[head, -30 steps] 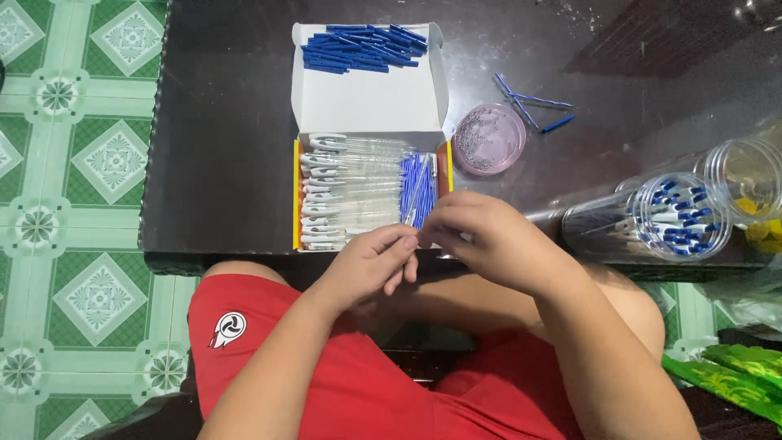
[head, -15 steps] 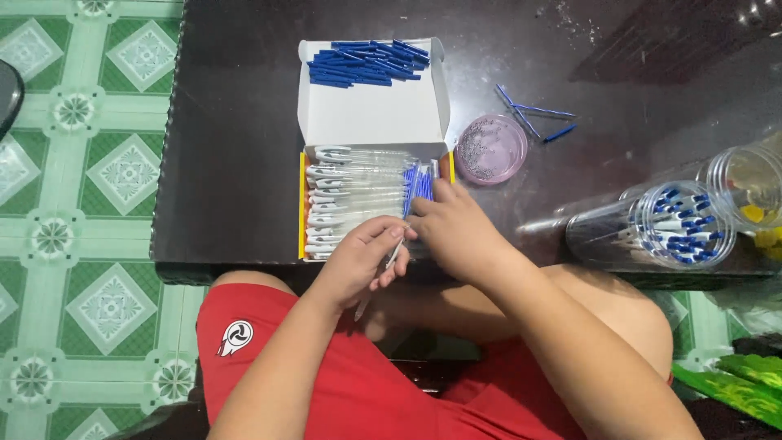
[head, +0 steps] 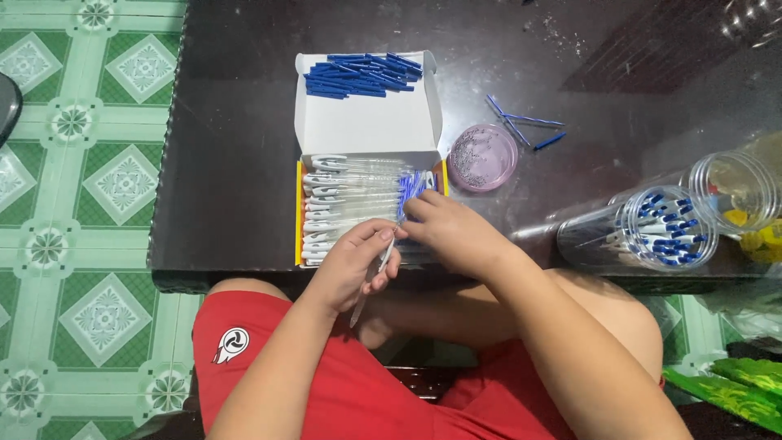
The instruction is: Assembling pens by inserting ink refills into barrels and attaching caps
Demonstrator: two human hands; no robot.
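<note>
1 slim clear pen barrel (head: 368, 285), left hand (head: 354, 265)

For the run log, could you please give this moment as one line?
left hand: holds clear pen | right hand: at blue refills in open box

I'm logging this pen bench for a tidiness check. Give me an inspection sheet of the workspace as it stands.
Surface: dark glossy table.
Job's things: open box of clear pen barrels, blue refills in its lid; one pen barrel in hand.
Clutter: pink lid; loose blue refills; two clear jars on their sides.
Grippers: left hand holds the pen barrel; right hand reaches into the box.
Cables: nothing seen.
Surroundings: green patterned floor tiles.
</note>
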